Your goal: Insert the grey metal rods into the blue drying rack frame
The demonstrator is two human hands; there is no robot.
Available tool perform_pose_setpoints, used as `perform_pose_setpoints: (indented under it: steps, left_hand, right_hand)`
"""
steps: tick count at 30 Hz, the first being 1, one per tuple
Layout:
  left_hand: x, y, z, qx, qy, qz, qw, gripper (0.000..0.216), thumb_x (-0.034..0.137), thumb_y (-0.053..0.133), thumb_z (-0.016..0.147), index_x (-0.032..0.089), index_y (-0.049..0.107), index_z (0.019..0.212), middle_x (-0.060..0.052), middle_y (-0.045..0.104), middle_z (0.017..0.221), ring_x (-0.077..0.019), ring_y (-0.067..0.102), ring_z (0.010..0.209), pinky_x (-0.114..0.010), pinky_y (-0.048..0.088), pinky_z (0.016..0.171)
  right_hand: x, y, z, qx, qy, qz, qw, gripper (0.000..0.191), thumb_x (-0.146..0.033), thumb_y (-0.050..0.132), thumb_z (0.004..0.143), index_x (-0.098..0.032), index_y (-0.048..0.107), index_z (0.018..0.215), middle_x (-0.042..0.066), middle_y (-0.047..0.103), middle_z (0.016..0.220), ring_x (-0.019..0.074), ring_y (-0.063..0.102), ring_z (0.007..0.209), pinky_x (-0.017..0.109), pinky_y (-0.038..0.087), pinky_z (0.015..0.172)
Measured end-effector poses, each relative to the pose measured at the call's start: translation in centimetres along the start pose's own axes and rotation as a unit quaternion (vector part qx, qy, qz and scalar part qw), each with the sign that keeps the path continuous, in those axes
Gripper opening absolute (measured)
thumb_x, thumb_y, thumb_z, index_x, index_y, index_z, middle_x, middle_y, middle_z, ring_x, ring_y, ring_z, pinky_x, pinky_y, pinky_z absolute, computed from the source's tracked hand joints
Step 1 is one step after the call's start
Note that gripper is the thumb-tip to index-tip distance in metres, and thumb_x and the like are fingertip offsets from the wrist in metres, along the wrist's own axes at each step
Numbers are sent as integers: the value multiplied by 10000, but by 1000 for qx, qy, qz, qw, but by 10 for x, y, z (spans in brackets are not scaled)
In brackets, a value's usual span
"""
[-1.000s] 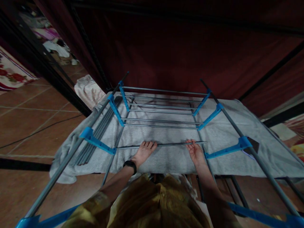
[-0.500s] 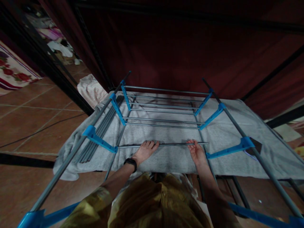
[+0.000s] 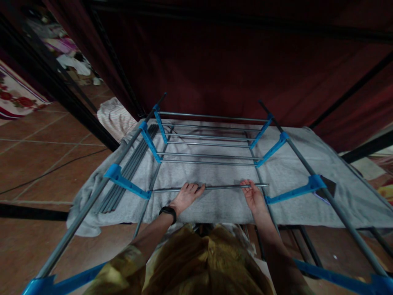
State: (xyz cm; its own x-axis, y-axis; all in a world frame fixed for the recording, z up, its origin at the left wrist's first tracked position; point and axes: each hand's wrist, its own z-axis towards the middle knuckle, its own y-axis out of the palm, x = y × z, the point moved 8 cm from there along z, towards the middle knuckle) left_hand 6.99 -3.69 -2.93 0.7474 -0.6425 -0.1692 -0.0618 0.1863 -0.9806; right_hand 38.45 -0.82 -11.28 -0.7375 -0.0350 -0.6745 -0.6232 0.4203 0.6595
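Rod (image 3: 222,187) was held level above the towel (image 3: 307,164). Left hand (image 3: 186,195) curled over it, right hand (image 3: 253,194) loosely pinching. Left end sat in left bracket (image 3: 127,184). Right end was just beside right bracket (image 3: 291,192), seemingly unseated, so needed aligning.

Both your arms reach out in front of you, a little apart. Your left hand (image 3: 186,195) lies palm down. Its fingers (image 3: 193,187) are close together and bent over at the tips. Your left arm comes in at a slant from the left. Your right hand (image 3: 254,196) is turned so the palm faces left and a bit up, with its fingers curled in. Your right arm is bare and nearly straight.
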Motion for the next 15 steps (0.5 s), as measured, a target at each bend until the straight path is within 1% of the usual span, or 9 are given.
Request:
perform_pose_setpoints:
  steps: [4,7,11,15]
  left_hand:
    - [-1,5,-1,2,-1,12,1000,579,20,416,905,244,438,1438,-64,614,1061,-210,577,976,-372,448,900]
    - [-3,5,0,10,4,9,1000,536,32,420,913,216,465,1415,-72,620,1054,-219,578,975,-374,452,891]
    - [-7,6,1,15,-17,0,1000,451,62,401,939,163,505,1366,-96,629,1075,-224,576,993,-381,445,911]
    - [-10,9,1,20,-28,3,999,435,51,396,933,160,531,1332,-88,635,1070,-221,577,1001,-385,436,940]
  right_hand:
    - [0,1,-1,0,-3,6,1000,104,-220,742,814,-202,692,905,37,770,905,159,744,871,278,619,820]
    - [0,1,0,1,-3,4,1000,72,-216,711,833,-211,700,904,31,767,899,156,740,874,274,618,815]
    - [0,3,-1,-7,-3,-1,1000,63,-227,687,852,-223,704,912,20,765,900,148,733,879,274,614,811]
    - [-1,4,-2,-4,-4,7,1000,72,-225,706,842,-214,700,913,27,765,897,154,732,875,282,614,806]
